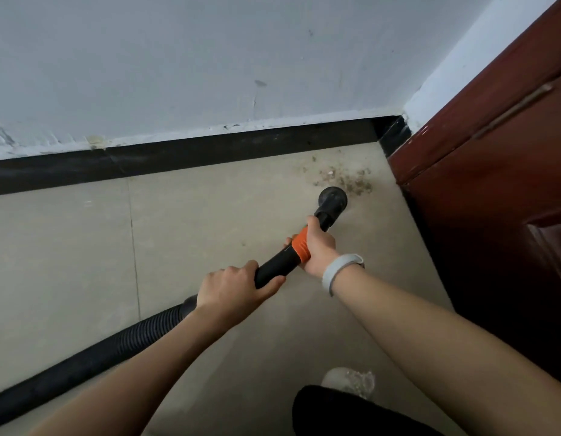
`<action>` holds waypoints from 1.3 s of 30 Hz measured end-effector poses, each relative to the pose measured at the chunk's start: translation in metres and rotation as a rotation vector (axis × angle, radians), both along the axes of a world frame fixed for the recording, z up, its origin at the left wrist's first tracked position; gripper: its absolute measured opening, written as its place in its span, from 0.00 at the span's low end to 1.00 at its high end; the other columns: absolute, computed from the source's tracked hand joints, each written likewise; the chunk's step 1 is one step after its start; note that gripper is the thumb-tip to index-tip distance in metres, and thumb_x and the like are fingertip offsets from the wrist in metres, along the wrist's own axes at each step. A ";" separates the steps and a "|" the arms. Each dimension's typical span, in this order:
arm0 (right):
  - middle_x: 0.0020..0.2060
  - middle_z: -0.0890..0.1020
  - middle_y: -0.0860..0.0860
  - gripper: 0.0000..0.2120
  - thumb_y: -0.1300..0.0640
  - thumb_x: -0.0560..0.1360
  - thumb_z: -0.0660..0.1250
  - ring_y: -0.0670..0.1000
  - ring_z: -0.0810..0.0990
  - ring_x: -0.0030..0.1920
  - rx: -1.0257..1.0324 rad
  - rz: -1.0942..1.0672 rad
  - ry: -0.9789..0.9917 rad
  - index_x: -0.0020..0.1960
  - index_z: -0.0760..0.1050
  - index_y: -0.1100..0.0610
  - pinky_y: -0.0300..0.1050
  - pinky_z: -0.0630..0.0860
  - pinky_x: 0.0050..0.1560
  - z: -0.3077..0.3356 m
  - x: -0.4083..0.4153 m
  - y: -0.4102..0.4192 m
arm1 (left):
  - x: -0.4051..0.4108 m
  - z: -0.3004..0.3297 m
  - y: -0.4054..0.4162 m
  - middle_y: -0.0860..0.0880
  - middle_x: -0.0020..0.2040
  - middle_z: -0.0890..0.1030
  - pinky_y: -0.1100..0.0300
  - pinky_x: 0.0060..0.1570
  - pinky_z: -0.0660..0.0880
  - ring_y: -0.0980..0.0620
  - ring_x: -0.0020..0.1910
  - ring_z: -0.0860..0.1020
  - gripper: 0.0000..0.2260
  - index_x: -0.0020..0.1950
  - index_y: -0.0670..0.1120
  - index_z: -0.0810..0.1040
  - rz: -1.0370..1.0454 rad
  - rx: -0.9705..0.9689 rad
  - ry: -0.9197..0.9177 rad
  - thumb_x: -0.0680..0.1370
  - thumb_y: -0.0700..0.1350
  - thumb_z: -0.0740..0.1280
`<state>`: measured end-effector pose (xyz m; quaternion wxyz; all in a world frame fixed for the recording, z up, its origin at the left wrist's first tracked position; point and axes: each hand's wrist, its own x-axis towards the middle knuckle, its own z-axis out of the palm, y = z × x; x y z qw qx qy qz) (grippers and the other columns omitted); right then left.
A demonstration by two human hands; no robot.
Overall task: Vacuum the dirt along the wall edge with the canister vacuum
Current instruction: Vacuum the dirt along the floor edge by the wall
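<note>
Black vacuum wand (274, 266), gripped by both hands: left hand (233, 289) curled round its rear, right hand (316, 245) round the orange collar (301, 247). Its round nozzle (332, 199) touches the dirt (345, 177) in the floor's far right corner. A hasty push may scatter crumbs under the red door (493, 184). The canister is out of view; the hose (84, 357) is cut off.

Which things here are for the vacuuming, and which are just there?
For the job:
vacuum pipe, gripped by the left hand and right hand
round nozzle
black hose
dirt

Just there:
red door
wall
wristband
shoe
</note>
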<state>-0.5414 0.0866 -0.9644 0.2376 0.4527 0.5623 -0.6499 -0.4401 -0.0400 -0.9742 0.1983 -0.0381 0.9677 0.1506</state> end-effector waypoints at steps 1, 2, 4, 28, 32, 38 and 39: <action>0.35 0.76 0.56 0.13 0.52 0.78 0.62 0.54 0.78 0.29 -0.004 -0.039 -0.005 0.45 0.68 0.62 0.50 0.79 0.40 0.000 -0.001 0.010 | -0.005 -0.001 0.007 0.53 0.32 0.71 0.57 0.33 0.67 0.48 0.34 0.74 0.23 0.44 0.54 0.65 -0.028 -0.002 -0.002 0.71 0.72 0.48; 0.35 0.75 0.57 0.13 0.52 0.78 0.63 0.54 0.77 0.30 -0.011 -0.074 -0.007 0.44 0.68 0.62 0.51 0.78 0.40 0.000 -0.002 0.020 | -0.009 -0.001 0.015 0.53 0.33 0.72 0.57 0.33 0.67 0.48 0.35 0.75 0.23 0.44 0.53 0.65 -0.050 -0.002 -0.007 0.72 0.72 0.49; 0.33 0.74 0.57 0.12 0.53 0.78 0.63 0.54 0.76 0.30 -0.021 -0.122 -0.004 0.43 0.68 0.61 0.51 0.78 0.38 0.001 -0.007 0.038 | -0.019 -0.002 0.031 0.52 0.35 0.73 0.57 0.34 0.67 0.47 0.38 0.78 0.23 0.45 0.53 0.65 -0.089 0.007 -0.016 0.72 0.72 0.50; 0.18 0.72 0.52 0.14 0.51 0.76 0.65 0.52 0.73 0.19 -0.216 -0.058 0.008 0.41 0.66 0.60 0.43 0.76 0.27 -0.025 -0.017 0.028 | -0.005 -0.008 0.018 0.54 0.32 0.70 0.57 0.33 0.64 0.50 0.37 0.78 0.20 0.44 0.55 0.61 -0.041 -0.052 0.002 0.73 0.70 0.50; 0.21 0.73 0.53 0.14 0.51 0.76 0.65 0.52 0.74 0.21 -0.258 0.021 0.006 0.41 0.66 0.60 0.44 0.77 0.30 -0.022 -0.012 0.001 | 0.009 -0.005 0.000 0.54 0.29 0.68 0.58 0.32 0.64 0.49 0.37 0.79 0.20 0.43 0.54 0.62 0.059 -0.084 0.013 0.72 0.71 0.50; 0.23 0.72 0.53 0.13 0.52 0.75 0.65 0.52 0.74 0.21 -0.285 0.067 0.021 0.42 0.67 0.60 0.44 0.76 0.30 -0.021 -0.010 -0.022 | 0.014 -0.004 -0.015 0.54 0.28 0.68 0.58 0.31 0.64 0.49 0.36 0.79 0.20 0.43 0.54 0.63 0.097 -0.140 0.027 0.72 0.70 0.51; 0.23 0.72 0.53 0.13 0.52 0.75 0.65 0.52 0.74 0.21 -0.282 0.058 0.027 0.42 0.67 0.60 0.44 0.76 0.30 -0.021 -0.010 -0.021 | 0.012 -0.004 -0.014 0.55 0.28 0.67 0.58 0.31 0.63 0.50 0.36 0.79 0.20 0.43 0.54 0.63 0.083 -0.144 0.021 0.72 0.70 0.51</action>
